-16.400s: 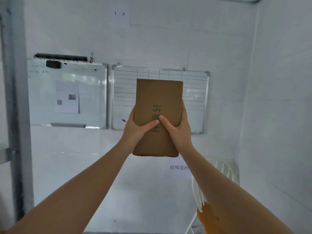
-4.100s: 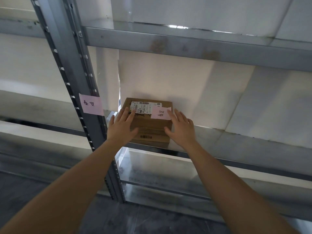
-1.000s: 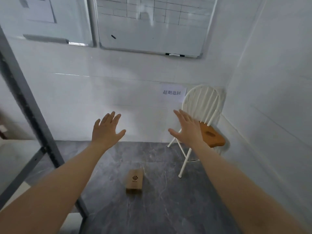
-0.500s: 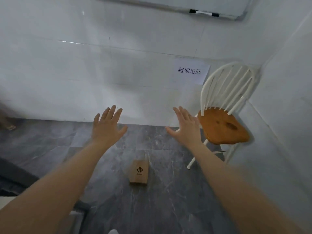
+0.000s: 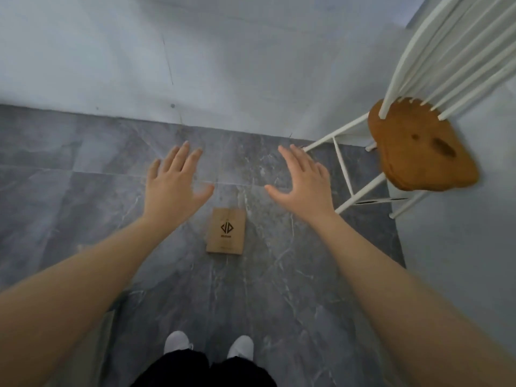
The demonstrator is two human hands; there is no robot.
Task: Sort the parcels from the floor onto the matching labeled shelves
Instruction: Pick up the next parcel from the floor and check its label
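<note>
Parcel [image 5: 226, 231] lying flat on the grey marbled floor [image 5: 83, 191], just ahead of two white shoes [image 5: 178, 342], between the two outstretched arms and well apart from the wall. Small, flat, rectangular, plain brown cardboard, with a dark diamond logo and a short line of print on the top face; no address label visible on this side, so matching shelf not readable from here. Probably light and fairly stiff, judging from the thin shape and clean straight edges; not likely fragile, though contents unknown. Smooth cardboard, maybe a little slippery, and sitting low against the floor, so best taken by the two long sides, fingers slipped under one edge first, then lifted level. Left hand [image 5: 173, 185] open, fingers spread, palm down, holding nothing, above and to the left of the parcel. Right hand [image 5: 304, 182] open in the same way, empty, above and to the right, not touching it. White chair [image 5: 418, 146] with a brown wooden seat standing near on the right, close to the right hand, so some care needed when reaching down.
</note>
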